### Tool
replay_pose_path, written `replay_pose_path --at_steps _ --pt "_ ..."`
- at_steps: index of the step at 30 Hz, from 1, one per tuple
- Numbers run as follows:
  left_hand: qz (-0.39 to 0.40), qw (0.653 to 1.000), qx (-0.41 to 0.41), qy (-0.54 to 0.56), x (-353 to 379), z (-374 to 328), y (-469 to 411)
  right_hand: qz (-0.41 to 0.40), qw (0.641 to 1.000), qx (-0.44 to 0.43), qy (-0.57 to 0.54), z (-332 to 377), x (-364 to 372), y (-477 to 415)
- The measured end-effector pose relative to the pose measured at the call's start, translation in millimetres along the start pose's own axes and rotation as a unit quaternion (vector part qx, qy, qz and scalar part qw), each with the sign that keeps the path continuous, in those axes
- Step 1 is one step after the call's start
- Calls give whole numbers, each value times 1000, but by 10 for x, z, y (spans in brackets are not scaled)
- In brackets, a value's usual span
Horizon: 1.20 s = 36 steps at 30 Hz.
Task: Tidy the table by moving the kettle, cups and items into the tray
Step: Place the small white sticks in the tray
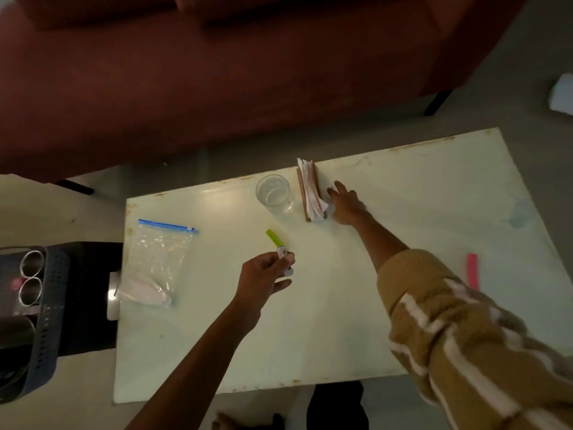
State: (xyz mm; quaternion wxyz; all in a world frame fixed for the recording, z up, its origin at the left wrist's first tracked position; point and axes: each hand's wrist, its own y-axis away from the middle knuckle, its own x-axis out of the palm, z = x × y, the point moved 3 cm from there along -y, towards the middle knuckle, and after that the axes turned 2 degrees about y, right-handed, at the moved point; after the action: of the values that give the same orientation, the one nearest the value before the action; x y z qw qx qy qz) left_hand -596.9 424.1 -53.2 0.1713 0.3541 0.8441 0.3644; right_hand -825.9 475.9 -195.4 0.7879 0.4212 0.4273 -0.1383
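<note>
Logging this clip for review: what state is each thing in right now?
Left hand: pinches the green pen.
Right hand: fingers straight, beside the napkin holder.
Napkin holder: upright, stuffed with napkins.
Glass: upright on the table.
Zip bag: looks sealed, lying flat.
Steel cups: upright in the tray.
Pink strip: lying flat on the table.

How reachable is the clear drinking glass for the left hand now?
Likely yes: only bare white table lies between left hand and clear drinking glass, though that hand already pinches a green-and-white pen-like stick.
</note>
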Motion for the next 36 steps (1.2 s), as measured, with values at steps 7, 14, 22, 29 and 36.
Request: replay_pose_path --at_steps 7,14,22,29,36 --pt "-49 998 20 14 -367 -100 -48 -118 988 12 98 -21 198 33" --pt "-51 998 27 15 -434 -177 147 -101 990 65 69 -286 658 558" --pt "-25 998 40 49 -497 -243 739 -73 935 104 -331 242 654 1552" --pt "0 997 73 18 -845 -397 1443 -46 809 -22 -585 1441 -319 2660" --pt "-33 991 124 -26 -1530 -296 2307 28 802 -113 -586 2436 -670 3647"
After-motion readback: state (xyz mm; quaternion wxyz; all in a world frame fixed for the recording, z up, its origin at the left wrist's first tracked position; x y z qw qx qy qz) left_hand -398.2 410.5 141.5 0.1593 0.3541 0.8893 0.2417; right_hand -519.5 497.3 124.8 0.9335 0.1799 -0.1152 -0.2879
